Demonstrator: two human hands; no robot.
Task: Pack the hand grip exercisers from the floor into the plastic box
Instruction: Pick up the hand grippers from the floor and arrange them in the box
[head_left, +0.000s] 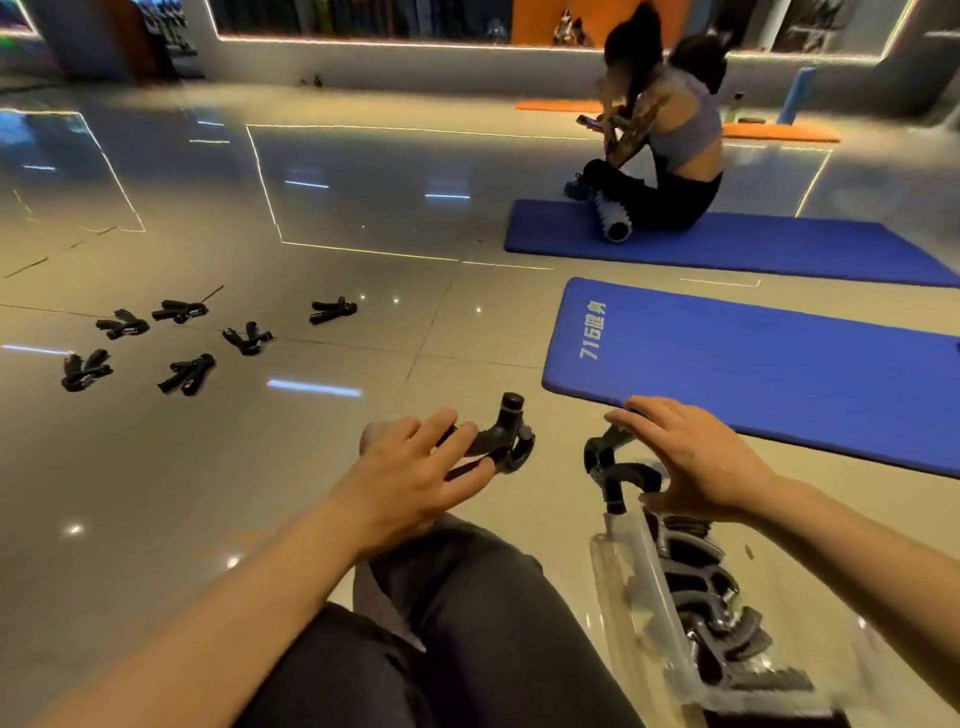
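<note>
Glossy gym floor (311, 467) is strewn with six exercisers (187, 371) at far left, one exerciser (498, 441) is pinched by the left hand (415, 473), another (618, 467) is gripped by the right hand (696, 462) above the plastic box (623, 587), already part-filled.

Six black hand grip exercisers (171, 338) lie scattered on the glossy floor at the left of the frame, each a V of two padded handles. Two more sit at lower centre: one (506, 441) by the left fingers, another (615, 467) by the right. The clear plastic box (618, 577), lower right, holds a packed row of them.
</note>
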